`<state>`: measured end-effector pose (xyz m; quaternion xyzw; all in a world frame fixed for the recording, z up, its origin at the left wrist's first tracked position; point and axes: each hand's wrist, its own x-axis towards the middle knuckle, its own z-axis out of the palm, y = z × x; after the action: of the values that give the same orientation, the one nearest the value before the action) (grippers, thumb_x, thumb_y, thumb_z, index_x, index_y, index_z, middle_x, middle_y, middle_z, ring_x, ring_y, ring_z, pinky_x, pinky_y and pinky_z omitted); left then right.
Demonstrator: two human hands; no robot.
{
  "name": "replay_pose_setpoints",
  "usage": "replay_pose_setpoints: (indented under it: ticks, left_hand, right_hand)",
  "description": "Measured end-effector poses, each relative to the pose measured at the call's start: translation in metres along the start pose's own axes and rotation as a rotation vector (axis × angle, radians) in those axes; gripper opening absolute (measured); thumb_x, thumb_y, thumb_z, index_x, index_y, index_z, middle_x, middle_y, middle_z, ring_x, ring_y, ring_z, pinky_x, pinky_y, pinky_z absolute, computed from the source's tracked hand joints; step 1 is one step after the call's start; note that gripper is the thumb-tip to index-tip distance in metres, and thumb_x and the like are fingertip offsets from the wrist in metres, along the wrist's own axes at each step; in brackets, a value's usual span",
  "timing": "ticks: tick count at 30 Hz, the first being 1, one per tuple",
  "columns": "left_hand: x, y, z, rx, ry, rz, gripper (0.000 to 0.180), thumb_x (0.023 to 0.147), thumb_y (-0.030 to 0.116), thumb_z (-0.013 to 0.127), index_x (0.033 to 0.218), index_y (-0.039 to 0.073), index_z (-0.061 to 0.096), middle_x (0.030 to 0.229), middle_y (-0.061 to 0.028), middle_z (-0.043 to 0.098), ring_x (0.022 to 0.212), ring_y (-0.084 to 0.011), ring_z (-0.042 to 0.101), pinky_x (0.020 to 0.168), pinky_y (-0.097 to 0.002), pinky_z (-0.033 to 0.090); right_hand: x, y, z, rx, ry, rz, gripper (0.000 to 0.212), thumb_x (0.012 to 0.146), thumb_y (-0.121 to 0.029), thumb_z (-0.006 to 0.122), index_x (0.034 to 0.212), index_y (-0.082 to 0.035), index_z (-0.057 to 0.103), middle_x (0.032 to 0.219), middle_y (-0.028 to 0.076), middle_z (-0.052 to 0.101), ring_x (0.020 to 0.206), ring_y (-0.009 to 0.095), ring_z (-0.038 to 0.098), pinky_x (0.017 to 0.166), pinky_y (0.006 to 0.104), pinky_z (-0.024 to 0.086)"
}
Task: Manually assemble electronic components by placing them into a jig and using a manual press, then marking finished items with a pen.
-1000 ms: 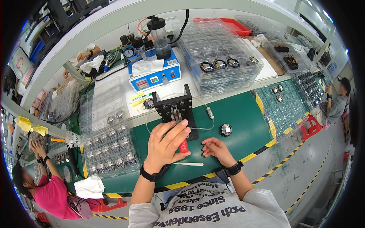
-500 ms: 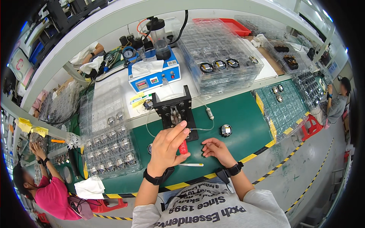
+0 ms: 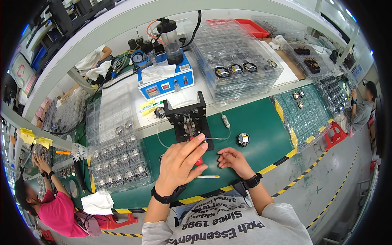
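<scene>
My left hand [image 3: 179, 165] lies over the red handle [image 3: 199, 160] of a black clamp fixture [image 3: 187, 116]. Its fingers are stretched and the thumb stands away from the handle, which is partly hidden beneath them. My right hand [image 3: 236, 162] hovers above the green mat, right of the handle. Its fingers are loosely bent and apart, with nothing visible in them. Beyond it sits a round black-rimmed electronic part [image 3: 243, 139] with a pale label. A thin white stick-like tool [image 3: 208, 177] lies on the mat between my hands.
A blue control box [image 3: 165, 81] with a gauge and tubing stands behind the fixture. Clear trays [image 3: 118, 163] of round parts lie at left; stacked trays [image 3: 237, 83] rise at back right. Another tray [image 3: 304, 114] lies right. Yellow-black tape [image 3: 267, 169] borders the mat. Co-workers sit at both sides.
My left hand has moved slightly nearer to me, with its thumb shifting off the red handle, which is now more covered. My right hand has hardly moved.
</scene>
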<state>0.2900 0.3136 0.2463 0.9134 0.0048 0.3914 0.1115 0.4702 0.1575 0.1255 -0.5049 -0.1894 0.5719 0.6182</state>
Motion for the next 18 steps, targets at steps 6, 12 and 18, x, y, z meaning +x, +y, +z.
replay_pose_setpoints:
  ticks: [6,12,18]
  left_hand:
    - [-0.003,-0.005,0.002,0.039,0.0,0.004,0.052,0.084,0.042,0.062,0.123,0.009,0.052,0.129,-0.0115,0.053,0.086,-0.0288,0.06,0.072,-0.0357,0.049]
    - [-0.006,-0.019,0.009,0.11,0.072,0.095,0.054,0.082,0.049,0.059,0.117,0.008,0.055,0.123,-0.0093,0.057,0.081,-0.0261,0.061,0.07,-0.0345,0.049]
    - [0.056,-0.015,-0.017,-0.043,0.191,-0.249,0.036,0.081,0.045,0.061,0.092,0.011,0.065,0.088,-0.0041,0.068,0.069,-0.0232,0.059,0.061,-0.0361,0.041]
  right_hand:
    - [-0.002,0.0,0.0,0.0,0.005,0.001,0.021,0.098,-0.013,0.046,0.111,0.0,0.056,0.09,0.008,0.06,0.079,0.016,0.064,0.073,0.0254,0.053]
    - [-0.002,0.002,0.006,-0.034,0.012,0.008,0.021,0.097,-0.014,0.048,0.111,0.0,0.055,0.09,0.008,0.06,0.076,0.015,0.064,0.069,0.0263,0.054]
    - [0.01,-0.011,0.04,-0.175,0.008,-0.078,0.034,0.091,-0.005,0.054,0.125,-0.003,0.046,0.091,0.008,0.061,0.069,0.014,0.064,0.063,0.0259,0.055]
